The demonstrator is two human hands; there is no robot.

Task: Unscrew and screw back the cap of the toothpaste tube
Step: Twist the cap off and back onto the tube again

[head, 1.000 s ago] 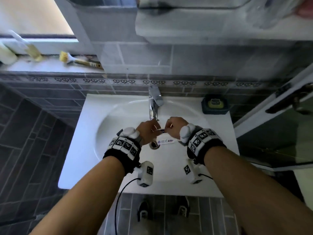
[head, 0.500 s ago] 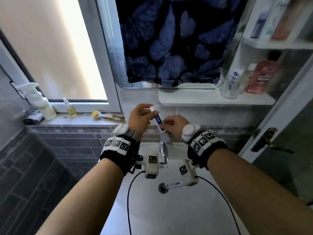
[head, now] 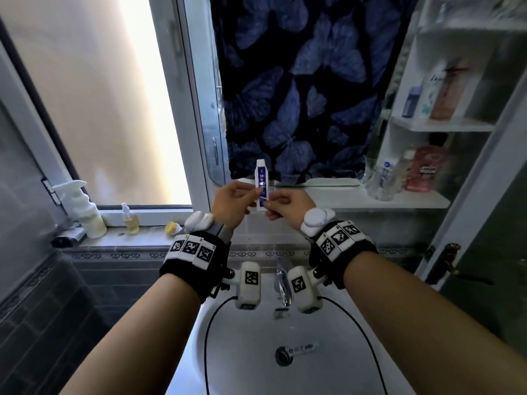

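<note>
Toothpaste tube (head: 261, 182) held upright above the sink (head: 251, 363), pinched low by left hand (head: 232, 202) and right hand (head: 286, 205). White cap (head: 261, 161) apparently on; unscrewing or screwed back, cannot tell.

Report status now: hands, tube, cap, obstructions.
Left hand and right hand both pinch the lower end of the small white-and-blue toothpaste tube. Tube upright, white cap on top, untouched. Nothing in the way.
</note>
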